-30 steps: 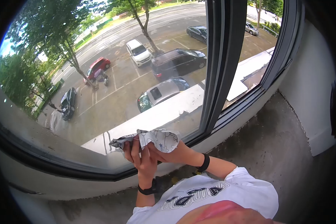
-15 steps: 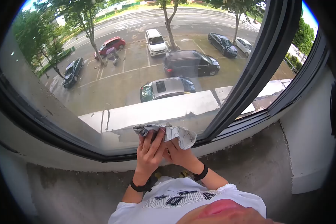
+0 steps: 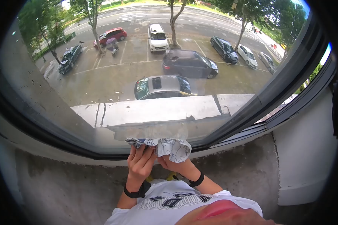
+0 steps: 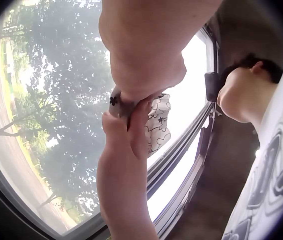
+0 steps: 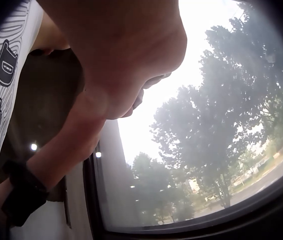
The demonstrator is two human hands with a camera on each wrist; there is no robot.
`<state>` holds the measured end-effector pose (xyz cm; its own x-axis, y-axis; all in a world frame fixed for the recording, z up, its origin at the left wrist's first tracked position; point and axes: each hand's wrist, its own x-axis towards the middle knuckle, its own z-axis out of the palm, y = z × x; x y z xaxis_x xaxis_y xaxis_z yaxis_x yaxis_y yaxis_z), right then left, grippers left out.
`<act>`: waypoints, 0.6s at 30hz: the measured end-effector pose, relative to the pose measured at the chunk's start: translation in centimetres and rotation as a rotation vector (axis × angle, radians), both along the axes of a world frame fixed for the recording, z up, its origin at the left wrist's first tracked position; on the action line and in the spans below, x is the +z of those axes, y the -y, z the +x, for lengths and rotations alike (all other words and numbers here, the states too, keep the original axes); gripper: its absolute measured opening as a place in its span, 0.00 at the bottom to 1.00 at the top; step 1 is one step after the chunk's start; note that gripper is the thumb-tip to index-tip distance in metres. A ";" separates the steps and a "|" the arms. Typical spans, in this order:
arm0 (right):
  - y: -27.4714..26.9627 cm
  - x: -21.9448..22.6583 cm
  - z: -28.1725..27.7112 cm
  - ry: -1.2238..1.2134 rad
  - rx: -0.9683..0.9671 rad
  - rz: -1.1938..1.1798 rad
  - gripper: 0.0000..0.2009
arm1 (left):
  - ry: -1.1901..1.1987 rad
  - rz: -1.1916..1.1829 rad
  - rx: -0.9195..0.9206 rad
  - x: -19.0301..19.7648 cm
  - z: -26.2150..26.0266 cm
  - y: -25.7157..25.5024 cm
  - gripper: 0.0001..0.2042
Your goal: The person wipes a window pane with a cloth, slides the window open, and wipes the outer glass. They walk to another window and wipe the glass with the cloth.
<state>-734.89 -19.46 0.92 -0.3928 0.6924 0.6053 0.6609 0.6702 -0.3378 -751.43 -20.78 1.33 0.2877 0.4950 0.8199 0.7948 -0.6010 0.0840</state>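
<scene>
A crumpled white cloth (image 3: 168,146) with a dark star print is bunched between both hands, right at the lower edge of the window pane (image 3: 112,86). My left hand (image 3: 140,162) pinches the cloth's left part with its fingers pointing up. My right hand (image 3: 172,164) grips the right part from underneath, mostly covered by the fabric. The two hands touch each other. In the left wrist view the cloth (image 4: 157,124) hangs from the fingers against the bright glass. The right wrist view shows only the back of my right hand (image 5: 116,65); the cloth is hidden there.
A dark window frame (image 3: 64,148) runs along the bottom of the glass, and a dark mullion (image 3: 274,93) stands on the right. Below lies a rough grey concrete ledge (image 3: 64,187). A white wall (image 3: 308,150) closes the right side. Parked cars show outside.
Both hands have sunk with the cloth from the glass toward the lower frame. The cloth is more tightly bunched. The head view has swung left.
</scene>
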 end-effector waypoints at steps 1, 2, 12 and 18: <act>-0.1 0.0 0.0 0.007 -0.003 -0.006 0.11 | 0.025 -0.007 -0.035 0.0 0.0 0.1 0.08; -0.1 0.0 0.1 0.011 0.004 -0.026 0.12 | 0.032 -0.012 -0.040 -0.1 0.0 0.2 0.08; -0.4 -2.6 0.5 -0.196 0.072 -0.307 0.19 | 0.090 0.029 -0.117 -0.6 -0.5 -0.4 0.05; -0.2 -2.9 0.8 -0.301 0.133 -0.425 0.19 | 0.097 -0.012 -0.131 0.0 -0.5 -0.3 0.04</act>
